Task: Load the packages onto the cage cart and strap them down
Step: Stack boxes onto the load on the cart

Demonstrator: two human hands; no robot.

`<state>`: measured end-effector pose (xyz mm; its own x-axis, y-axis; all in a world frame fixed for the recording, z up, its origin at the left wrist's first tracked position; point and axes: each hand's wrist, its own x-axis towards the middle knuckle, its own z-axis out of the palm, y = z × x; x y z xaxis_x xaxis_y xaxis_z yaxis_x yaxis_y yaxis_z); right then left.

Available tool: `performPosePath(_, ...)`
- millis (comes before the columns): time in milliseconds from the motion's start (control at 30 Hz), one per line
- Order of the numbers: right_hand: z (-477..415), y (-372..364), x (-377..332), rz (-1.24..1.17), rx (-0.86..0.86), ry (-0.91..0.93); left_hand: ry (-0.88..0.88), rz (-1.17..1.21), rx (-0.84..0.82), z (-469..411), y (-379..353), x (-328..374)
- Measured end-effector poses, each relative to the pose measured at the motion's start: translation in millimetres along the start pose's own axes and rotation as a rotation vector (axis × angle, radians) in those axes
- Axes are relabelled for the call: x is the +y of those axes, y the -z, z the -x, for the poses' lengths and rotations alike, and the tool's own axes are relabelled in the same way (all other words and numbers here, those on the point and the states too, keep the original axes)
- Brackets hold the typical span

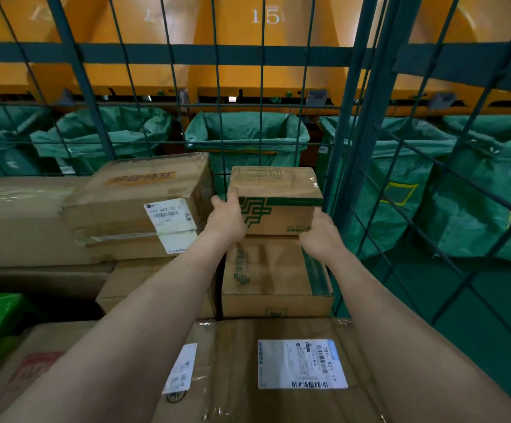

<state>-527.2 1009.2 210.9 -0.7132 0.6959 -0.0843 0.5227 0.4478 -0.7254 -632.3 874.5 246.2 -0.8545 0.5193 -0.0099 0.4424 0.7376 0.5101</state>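
At cart's (358,123) back corner | left hand (228,219) and right hand (320,236) grip small box (278,190) atop stack (266,270) | several boxes (132,206) loaded | strapping not started

Small box (275,198) atop another box (269,270), right of taped box (138,203).

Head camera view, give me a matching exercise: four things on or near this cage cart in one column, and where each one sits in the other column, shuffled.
Things
1. small green-printed box
2. box with orange sticker
3. green mail sack
4. carton with 281 label

Places
A. behind the cage mesh
B. nearest the camera, lowest in view
C. between left hand and right hand
D. left of the held box

Pairs: 1-C, 2-D, 3-A, 4-B
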Motion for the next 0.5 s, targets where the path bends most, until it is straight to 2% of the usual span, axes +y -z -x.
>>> performPosePath(100, 17, -1, -16, 0.018, 0.012, 0.069, -0.078, -0.005, 0.002, 14, 14, -5)
performPosePath(267, 60, -2, -60, 0.05, 0.009, 0.139, -0.182, -0.163, 0.104, 59, 46, -21)
performPosePath(400, 98, -20, -102, 0.07, -0.022, 0.212, -0.087, -0.094, 0.111, 105, 82, -51)
performPosePath(500, 134, -40, -136, -0.014, -0.051, 0.249, -0.038, 0.013, 0.166, 142, 115, -80)
